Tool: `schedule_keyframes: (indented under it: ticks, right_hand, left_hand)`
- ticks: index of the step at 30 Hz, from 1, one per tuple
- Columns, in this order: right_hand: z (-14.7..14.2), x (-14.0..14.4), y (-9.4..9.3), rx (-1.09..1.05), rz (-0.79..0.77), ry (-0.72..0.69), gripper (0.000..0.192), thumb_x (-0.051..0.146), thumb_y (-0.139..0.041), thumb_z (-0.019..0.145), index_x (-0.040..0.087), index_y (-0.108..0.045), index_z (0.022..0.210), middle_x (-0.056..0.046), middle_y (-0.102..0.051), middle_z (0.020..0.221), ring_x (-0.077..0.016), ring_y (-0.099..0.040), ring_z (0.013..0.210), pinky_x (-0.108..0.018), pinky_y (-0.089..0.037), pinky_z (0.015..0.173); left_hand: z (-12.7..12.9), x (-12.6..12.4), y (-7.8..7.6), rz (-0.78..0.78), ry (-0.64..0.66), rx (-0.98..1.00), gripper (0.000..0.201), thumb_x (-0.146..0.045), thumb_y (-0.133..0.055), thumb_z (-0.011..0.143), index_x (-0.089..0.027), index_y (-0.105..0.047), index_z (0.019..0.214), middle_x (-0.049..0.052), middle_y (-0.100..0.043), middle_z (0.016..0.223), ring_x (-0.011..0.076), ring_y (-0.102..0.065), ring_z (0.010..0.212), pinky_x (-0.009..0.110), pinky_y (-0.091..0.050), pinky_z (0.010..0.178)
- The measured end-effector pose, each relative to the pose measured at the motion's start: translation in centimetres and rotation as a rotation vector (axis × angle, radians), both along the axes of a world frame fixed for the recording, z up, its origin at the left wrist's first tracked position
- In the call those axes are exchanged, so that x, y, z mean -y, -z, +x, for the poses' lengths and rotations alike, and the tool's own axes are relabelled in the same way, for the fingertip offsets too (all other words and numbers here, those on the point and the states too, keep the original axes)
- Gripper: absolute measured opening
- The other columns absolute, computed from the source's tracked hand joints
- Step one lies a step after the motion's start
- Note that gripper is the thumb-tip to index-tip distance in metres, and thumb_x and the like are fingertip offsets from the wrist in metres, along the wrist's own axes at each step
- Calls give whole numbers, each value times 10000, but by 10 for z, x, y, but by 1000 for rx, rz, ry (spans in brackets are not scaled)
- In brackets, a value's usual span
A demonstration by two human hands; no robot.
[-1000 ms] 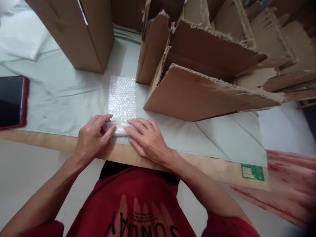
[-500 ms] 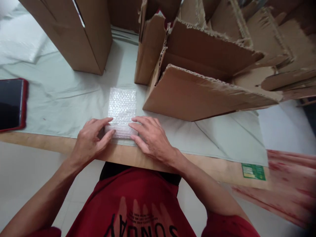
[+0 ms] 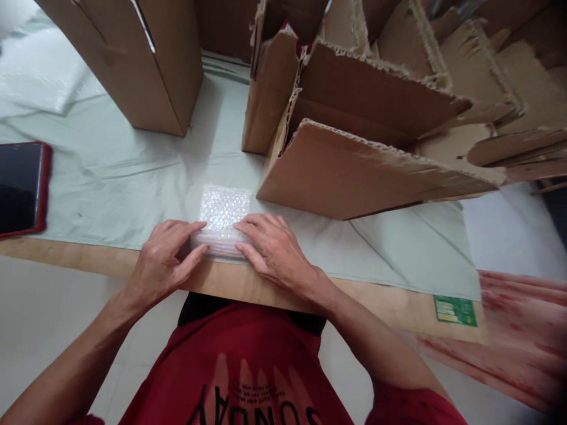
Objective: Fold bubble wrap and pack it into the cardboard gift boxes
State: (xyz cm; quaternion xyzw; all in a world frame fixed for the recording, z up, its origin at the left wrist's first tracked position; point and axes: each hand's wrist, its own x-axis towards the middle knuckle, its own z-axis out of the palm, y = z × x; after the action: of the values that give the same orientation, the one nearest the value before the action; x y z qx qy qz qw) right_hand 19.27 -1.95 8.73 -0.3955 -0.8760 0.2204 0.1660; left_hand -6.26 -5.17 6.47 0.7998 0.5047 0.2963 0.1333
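Note:
A strip of clear bubble wrap (image 3: 224, 212) lies on the pale green cloth (image 3: 110, 177) near the table's front edge. Its near end is rolled into a small bundle (image 3: 219, 242). My left hand (image 3: 163, 260) grips the bundle's left end with thumb and fingers. My right hand (image 3: 277, 251) holds the bundle's right end, fingers curled over it. What is inside the roll is hidden.
A tall cardboard box (image 3: 146, 59) stands at the back left. Torn, open cardboard boxes (image 3: 354, 147) crowd the back right, close to the wrap. A phone in a red case (image 3: 20, 186) lies at the left. A small green circuit board (image 3: 455, 310) sits on the wooden table edge (image 3: 66, 257).
Both hands have rolled the bubble wrap away from me. The flat part beyond the bundle has grown shorter, and the roll has become thicker.

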Motion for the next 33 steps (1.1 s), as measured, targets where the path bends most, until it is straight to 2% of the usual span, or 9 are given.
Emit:
schedule_keyframes:
  ticks: [3, 6, 10, 14, 19, 23, 26, 29, 33]
  right_hand:
    - [-4, 6, 0, 66, 175, 1, 309, 322, -597, 1058, 158, -671, 1309, -168, -692, 1354, -299, -602, 1175, -456, -429, 998]
    - [-10, 6, 5, 143, 197, -81, 300, 304, -633, 1040, 162, -663, 1303, -161, -697, 1340, -303, -593, 1170, -470, -416, 1010]
    - [-9, 1, 9, 74, 87, -45, 247, 230, -552, 1077, 179, -674, 1286, -115, -756, 1245, -260, -645, 1124, -432, -428, 999]
    - [-3, 3, 4, -18, -32, -5, 278, 233, -531, 1090, 183, -656, 1334, -107, -761, 1267, -240, -670, 1137, -412, -460, 990]
    - [-7, 11, -2, 142, 214, -8, 327, 279, -630, 1041, 153, -641, 1342, -191, -650, 1445, -327, -588, 1268, -490, -428, 1041]
    - [-15, 0, 4, 229, 151, -30, 310, 187, -609, 1028, 144, -638, 1334, -188, -686, 1392, -316, -620, 1201, -484, -442, 1009]
    - [-12, -11, 10, 97, 14, 92, 304, 143, -569, 1029, 152, -661, 1319, -155, -736, 1325, -292, -659, 1170, -458, -466, 994]
    - [-6, -9, 9, -205, -130, 232, 315, 183, -576, 1017, 185, -669, 1319, -115, -757, 1299, -253, -678, 1175, -429, -486, 1031]
    - [-3, 13, 4, -638, -406, 306, 305, 273, -610, 969, 208, -685, 1258, -64, -767, 1193, -198, -696, 1049, -350, -540, 951]
  left_hand:
    - [3, -15, 11, 25, -128, -21, 285, -366, -602, 1020, -213, -693, 1243, 99, -749, 1103, 270, -702, 993, 436, -569, 914]
    - [7, -16, 15, 41, -191, 7, 306, -381, -614, 1010, -237, -692, 1269, 121, -714, 1226, 301, -687, 1143, 475, -573, 1001]
    - [10, 2, 3, 104, -48, 24, 394, -302, -681, 978, -231, -625, 1362, 140, -680, 1336, 309, -654, 1244, 480, -534, 1075]
    - [12, 4, -2, 52, 19, 30, 308, -240, -602, 1017, -216, -624, 1324, 96, -757, 1164, 265, -690, 1110, 431, -548, 993]
    - [20, -18, 10, 21, -185, 22, 339, -405, -596, 1012, -185, -688, 1253, 130, -748, 1162, 305, -699, 1073, 478, -569, 960]
    - [25, -5, 3, -1, -369, 189, 383, -431, -661, 971, -196, -682, 1272, 115, -707, 1184, 275, -688, 1092, 461, -569, 995]
    - [29, 23, -6, -153, -464, 426, 335, -433, -681, 964, -220, -697, 1222, 73, -719, 1118, 224, -701, 1024, 408, -584, 971]
    - [44, 43, -9, -411, -455, 664, 379, -494, -692, 950, -208, -713, 1199, 94, -743, 1182, 233, -730, 1089, 387, -603, 985]
    - [70, 39, -6, -559, -382, 847, 529, -567, -709, 926, -195, -691, 1303, 123, -738, 1325, 268, -716, 1214, 397, -589, 1052]
